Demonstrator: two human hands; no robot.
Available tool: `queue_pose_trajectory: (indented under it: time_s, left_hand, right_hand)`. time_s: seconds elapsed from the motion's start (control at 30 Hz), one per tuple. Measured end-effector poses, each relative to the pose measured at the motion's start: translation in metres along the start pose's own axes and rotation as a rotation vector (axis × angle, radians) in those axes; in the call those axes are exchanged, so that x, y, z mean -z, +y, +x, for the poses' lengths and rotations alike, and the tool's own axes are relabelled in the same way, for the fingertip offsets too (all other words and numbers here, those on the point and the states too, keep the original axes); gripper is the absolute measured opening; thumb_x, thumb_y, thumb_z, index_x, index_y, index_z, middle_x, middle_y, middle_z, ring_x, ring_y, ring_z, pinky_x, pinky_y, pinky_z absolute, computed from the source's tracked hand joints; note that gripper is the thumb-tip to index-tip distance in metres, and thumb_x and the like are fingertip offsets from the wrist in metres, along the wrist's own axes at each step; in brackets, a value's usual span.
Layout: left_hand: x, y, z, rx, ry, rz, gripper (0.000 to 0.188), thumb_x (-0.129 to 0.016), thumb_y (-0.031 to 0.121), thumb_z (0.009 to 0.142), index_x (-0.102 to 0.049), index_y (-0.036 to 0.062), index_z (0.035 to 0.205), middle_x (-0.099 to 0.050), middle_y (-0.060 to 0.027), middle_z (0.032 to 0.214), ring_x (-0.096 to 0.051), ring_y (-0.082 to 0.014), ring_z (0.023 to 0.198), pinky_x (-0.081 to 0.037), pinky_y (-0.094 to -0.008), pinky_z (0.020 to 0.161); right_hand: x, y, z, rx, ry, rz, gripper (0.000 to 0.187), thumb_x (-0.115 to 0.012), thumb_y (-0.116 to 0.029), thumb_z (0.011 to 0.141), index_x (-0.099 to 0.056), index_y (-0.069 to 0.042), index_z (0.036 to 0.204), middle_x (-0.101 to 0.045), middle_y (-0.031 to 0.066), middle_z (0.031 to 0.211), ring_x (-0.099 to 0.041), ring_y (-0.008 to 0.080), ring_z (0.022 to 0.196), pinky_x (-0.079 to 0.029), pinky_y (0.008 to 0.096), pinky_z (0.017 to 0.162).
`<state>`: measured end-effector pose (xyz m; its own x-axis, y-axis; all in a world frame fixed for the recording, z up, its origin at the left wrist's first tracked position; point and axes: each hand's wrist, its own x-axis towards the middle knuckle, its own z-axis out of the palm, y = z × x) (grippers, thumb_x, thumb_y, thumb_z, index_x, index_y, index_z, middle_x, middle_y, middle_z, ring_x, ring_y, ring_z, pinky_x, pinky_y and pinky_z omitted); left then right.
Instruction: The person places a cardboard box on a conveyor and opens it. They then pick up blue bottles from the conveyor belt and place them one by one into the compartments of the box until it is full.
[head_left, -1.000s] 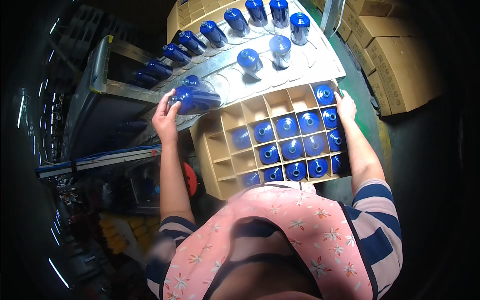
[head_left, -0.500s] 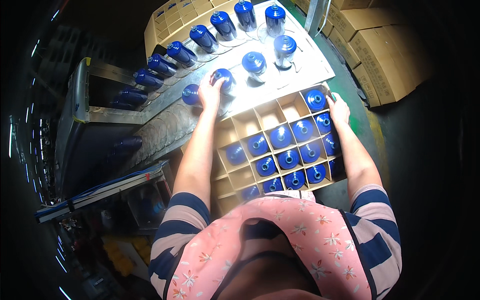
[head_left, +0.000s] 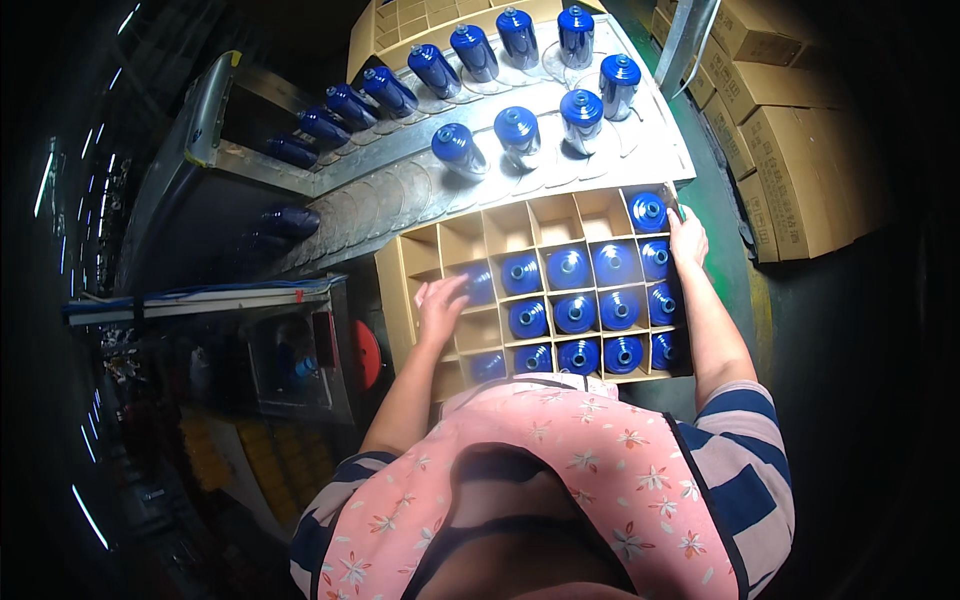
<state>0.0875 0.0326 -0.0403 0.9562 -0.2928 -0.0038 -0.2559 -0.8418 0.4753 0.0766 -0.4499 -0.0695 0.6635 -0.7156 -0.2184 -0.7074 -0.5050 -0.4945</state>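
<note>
Below the work surface stands a cardboard carton point(head_left: 395, 300) with a grid of dividers. Blue glossy bottles point(head_left: 568, 267) with narrow necks fill many of its cells. Over the carton's left part is my left hand point(head_left: 440, 308), fingers spread beside a blue bottle point(head_left: 478, 285) in its cell; whether they touch it I cannot tell. My right hand point(head_left: 688, 240) grips the carton's right wall near its far corner, next to another bottle point(head_left: 649, 211). On the bright surface beyond, several blue bottles stand in a near row, including one closest to the carton point(head_left: 455, 146).
A curved line of blue bottles point(head_left: 433, 70) runs along the far side of the white surface point(head_left: 655, 150). Behind it sits another divided carton point(head_left: 400, 35). Stacked cardboard boxes point(head_left: 790, 180) rise at the right. A metal frame point(head_left: 250, 165) stands left.
My left hand has let go of a bottle on the surface and come down to the carton. My right hand stays at the carton's right side. The view has turned slightly.
</note>
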Motion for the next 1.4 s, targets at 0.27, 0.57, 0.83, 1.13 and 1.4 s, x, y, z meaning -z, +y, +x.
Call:
queue_pose_trajectory:
  time_s: [0.27,0.57,0.83,1.13,1.4]
  left_hand:
    - [-0.042,0.027,0.036,0.031,0.045,-0.062,0.029,-0.073,0.021,0.079,-0.068,0.0218,0.108,-0.065,0.0014,0.125,-0.05,-0.0209,0.126,-0.016,-0.0487,0.115]
    - [0.105,0.037,0.053,0.039,0.21,-0.698,0.031,-0.068,-0.003,0.08,-0.067,0.0027,0.111,-0.063,-0.0115,0.126,-0.059,-0.0156,0.114,-0.047,-0.0283,0.097]
    - [0.159,-0.031,0.173,0.072,0.582,-0.562,0.029,-0.073,0.004,0.08,-0.068,0.0044,0.109,-0.07,-0.0057,0.101,-0.061,-0.0081,0.086,-0.048,-0.0242,0.076]
    - [0.039,-0.072,0.271,0.294,0.421,-0.124,0.04,-0.079,0.025,0.073,-0.069,0.0173,0.111,-0.07,-0.0143,0.099,-0.067,-0.0287,0.088,-0.05,-0.0351,0.081]
    - [-0.017,-0.033,0.147,0.188,0.334,-0.438,0.029,-0.066,0.002,0.084,-0.07,0.0084,0.112,-0.067,-0.0084,0.11,-0.063,-0.017,0.101,-0.048,-0.0273,0.089]
  right_hand:
    - [0.01,0.009,0.026,0.013,0.009,0.044,0.045,-0.055,-0.049,0.092,-0.062,-0.02,0.126,-0.066,0.0179,0.114,-0.061,0.0368,0.109,-0.047,0.0442,0.092]
    - [0.009,0.018,0.029,0.033,0.07,0.116,0.047,-0.053,-0.052,0.092,-0.064,-0.018,0.123,-0.067,0.0191,0.111,-0.063,0.0368,0.105,-0.048,0.0424,0.09]
    - [0.012,0.014,0.04,0.396,0.196,0.515,0.026,-0.058,-0.015,0.096,-0.065,-0.003,0.118,-0.068,0.0061,0.103,-0.06,0.0144,0.094,-0.045,0.0295,0.09]
    - [-0.046,0.006,0.093,0.275,-0.222,-0.015,0.043,-0.069,-0.037,0.085,-0.064,-0.017,0.123,-0.069,0.0145,0.106,-0.065,0.0323,0.102,-0.05,0.0399,0.087]
    - [-0.052,0.043,0.106,0.32,-0.028,0.257,0.035,-0.071,-0.024,0.084,-0.068,-0.018,0.118,-0.066,0.0163,0.107,-0.064,0.0302,0.104,-0.049,0.0382,0.087]
